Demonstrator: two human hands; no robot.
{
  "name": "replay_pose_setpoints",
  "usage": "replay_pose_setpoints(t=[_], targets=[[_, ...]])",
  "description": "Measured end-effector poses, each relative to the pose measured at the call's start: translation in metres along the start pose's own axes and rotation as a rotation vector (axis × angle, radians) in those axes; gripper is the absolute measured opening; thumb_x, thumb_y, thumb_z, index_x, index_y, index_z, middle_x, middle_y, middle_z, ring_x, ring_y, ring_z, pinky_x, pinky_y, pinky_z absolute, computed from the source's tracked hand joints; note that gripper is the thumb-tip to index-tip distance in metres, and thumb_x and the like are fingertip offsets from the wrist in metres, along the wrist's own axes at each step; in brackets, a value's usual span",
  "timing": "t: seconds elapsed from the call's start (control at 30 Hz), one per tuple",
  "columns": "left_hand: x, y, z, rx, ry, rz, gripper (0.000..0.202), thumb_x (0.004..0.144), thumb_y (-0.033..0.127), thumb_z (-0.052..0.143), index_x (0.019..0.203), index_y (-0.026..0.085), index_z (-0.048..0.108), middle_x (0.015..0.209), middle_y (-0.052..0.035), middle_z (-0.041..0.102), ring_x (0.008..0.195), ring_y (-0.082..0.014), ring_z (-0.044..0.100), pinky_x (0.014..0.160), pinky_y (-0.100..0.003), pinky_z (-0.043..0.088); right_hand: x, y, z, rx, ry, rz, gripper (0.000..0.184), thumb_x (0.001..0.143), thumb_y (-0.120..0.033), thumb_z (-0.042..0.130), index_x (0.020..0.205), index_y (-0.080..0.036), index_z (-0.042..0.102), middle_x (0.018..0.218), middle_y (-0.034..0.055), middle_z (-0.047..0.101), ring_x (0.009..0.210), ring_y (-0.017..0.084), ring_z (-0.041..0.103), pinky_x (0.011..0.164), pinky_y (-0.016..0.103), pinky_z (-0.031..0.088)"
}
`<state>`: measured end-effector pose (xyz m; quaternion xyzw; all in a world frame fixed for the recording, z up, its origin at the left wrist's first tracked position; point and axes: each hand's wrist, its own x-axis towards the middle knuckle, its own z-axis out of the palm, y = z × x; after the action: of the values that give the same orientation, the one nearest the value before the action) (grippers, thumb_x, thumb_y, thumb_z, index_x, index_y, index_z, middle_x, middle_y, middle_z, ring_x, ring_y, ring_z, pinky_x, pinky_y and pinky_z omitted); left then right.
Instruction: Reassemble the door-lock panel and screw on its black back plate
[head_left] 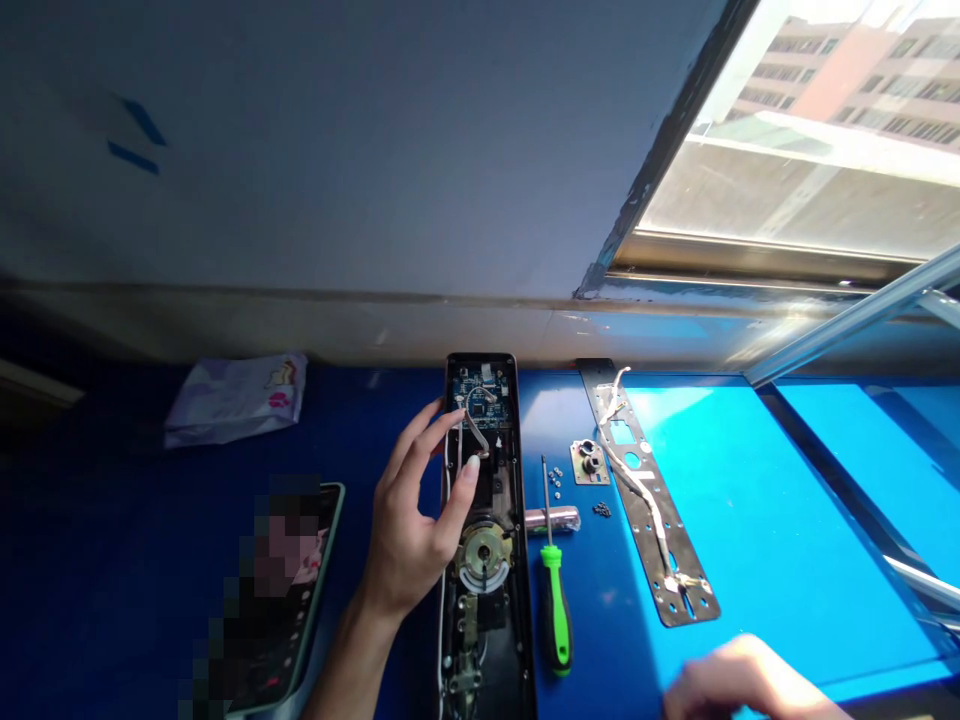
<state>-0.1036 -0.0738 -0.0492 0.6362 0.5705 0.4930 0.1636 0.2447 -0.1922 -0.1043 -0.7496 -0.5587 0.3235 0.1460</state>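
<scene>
A long black housing point(484, 500) lies open on the blue table, pointing away from me. Inside it are a blue circuit board point(480, 398) at the far end, a loose grey wire point(475, 432) and a round metal part point(484, 552). My left hand point(420, 500) reaches over the housing's left edge, its thumb and fingers spread around the wire; contact with the wire is unclear. At the lower right, my right hand point(750, 680) is blurred and cut off by the frame, its fingers hidden. A green-handled screwdriver point(556, 610) rests beside the housing.
Right of the screwdriver are a small metal plate point(589, 463), silver screws point(555, 478), black screws point(601, 510) and a long black backplate point(652, 510) with taped wires. A phone point(289, 610) and a pale packet point(236, 398) are at left. A metal frame point(855, 315) stands at right.
</scene>
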Motion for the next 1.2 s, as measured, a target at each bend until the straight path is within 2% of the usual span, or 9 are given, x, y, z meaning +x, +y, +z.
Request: replay_pose_setpoints(t=[0.1,0.23,0.37,0.5,0.73,0.83,0.97,1.03,1.2], targets=[[-0.002,0.001,0.000,0.023,-0.011,0.003,0.047,0.099,0.032,0.066,0.145,0.033,0.058,0.158,-0.0078,0.055,0.145,-0.0303,0.057,0.118,-0.051,0.053,0.032,-0.061,-0.017,0.056,-0.154,-0.255,0.036,0.096,-0.061,0.064,0.088,-0.027,0.071,0.078,0.0019,0.072,0.067,0.019,0.065,0.059,0.030,0.054],[-0.003,0.001,0.006,0.039,0.022,0.012,0.047,0.098,0.031,0.067,0.144,0.031,0.059,0.159,-0.0097,0.055,0.143,-0.0312,0.058,0.117,-0.052,0.054,0.061,-0.120,-0.012,-0.079,-0.060,-0.488,0.047,0.097,-0.066,0.059,0.074,-0.025,0.051,0.056,-0.0043,0.056,0.048,0.012,0.046,0.049,0.026,0.030],[-0.001,-0.001,0.013,0.008,0.051,0.012,0.042,0.099,0.031,0.066,0.141,0.031,0.061,0.156,-0.0095,0.058,0.142,-0.0298,0.060,0.117,-0.051,0.055,0.057,-0.128,0.015,-0.174,-0.116,-0.507,0.050,0.097,-0.065,0.057,0.069,-0.025,0.046,0.053,-0.0040,0.054,0.048,0.013,0.042,0.050,0.026,0.021],[-0.001,-0.002,0.015,-0.026,0.077,-0.013,0.040,0.100,0.031,0.064,0.140,0.030,0.062,0.153,-0.0101,0.059,0.141,-0.0290,0.060,0.112,-0.047,0.059,0.042,-0.124,0.034,-0.056,-0.118,-0.439,0.046,0.094,-0.062,0.063,0.074,-0.025,0.044,0.058,-0.0049,0.054,0.052,0.013,0.045,0.052,0.024,0.027],[0.000,0.003,0.011,0.065,0.118,0.057,0.038,0.100,0.029,0.063,0.138,0.028,0.062,0.150,-0.0110,0.060,0.138,-0.0298,0.061,0.112,-0.050,0.057,0.025,-0.125,0.051,0.171,-0.020,-0.398,0.027,0.089,-0.036,0.065,0.078,-0.026,0.043,0.061,-0.0080,0.048,0.053,0.011,0.046,0.051,0.022,0.031],[0.004,0.011,0.007,0.158,0.177,0.148,0.033,0.099,0.025,0.063,0.132,0.025,0.065,0.145,-0.0120,0.063,0.135,-0.0298,0.063,0.112,-0.051,0.056,0.026,-0.126,0.034,0.313,0.070,-0.378,0.021,0.095,-0.043,0.060,0.090,-0.023,0.056,0.064,-0.0053,0.057,0.056,0.013,0.057,0.053,0.022,0.042],[0.012,0.031,0.002,0.204,0.187,0.306,0.024,0.099,0.019,0.062,0.122,0.022,0.070,0.130,-0.0112,0.070,0.122,-0.0278,0.067,0.105,-0.048,0.059,0.035,-0.129,-0.017,0.400,0.249,-0.360,0.042,0.088,-0.059,0.068,0.103,-0.021,0.068,0.086,0.0062,0.078,0.066,0.021,0.076,0.057,0.030,0.058],[0.016,0.042,0.004,0.170,0.091,0.389,0.020,0.099,0.015,0.060,0.114,0.020,0.073,0.116,-0.0090,0.074,0.113,-0.0254,0.068,0.101,-0.045,0.060,0.040,-0.133,-0.043,0.315,0.352,-0.380,0.041,0.088,-0.061,0.070,0.100,-0.022,0.074,0.094,0.0097,0.082,0.086,0.028,0.081,0.075,0.037,0.065],[0.020,0.058,0.018,0.203,-0.198,0.484,0.021,0.098,0.011,0.061,0.111,0.017,0.077,0.111,-0.0079,0.079,0.117,-0.0291,0.062,0.098,-0.048,0.062,0.051,-0.145,-0.073,0.396,0.577,-0.384,0.043,0.080,-0.059,0.081,0.107,-0.026,0.072,0.100,0.0071,0.084,0.088,0.027,0.082,0.077,0.039,0.067]])
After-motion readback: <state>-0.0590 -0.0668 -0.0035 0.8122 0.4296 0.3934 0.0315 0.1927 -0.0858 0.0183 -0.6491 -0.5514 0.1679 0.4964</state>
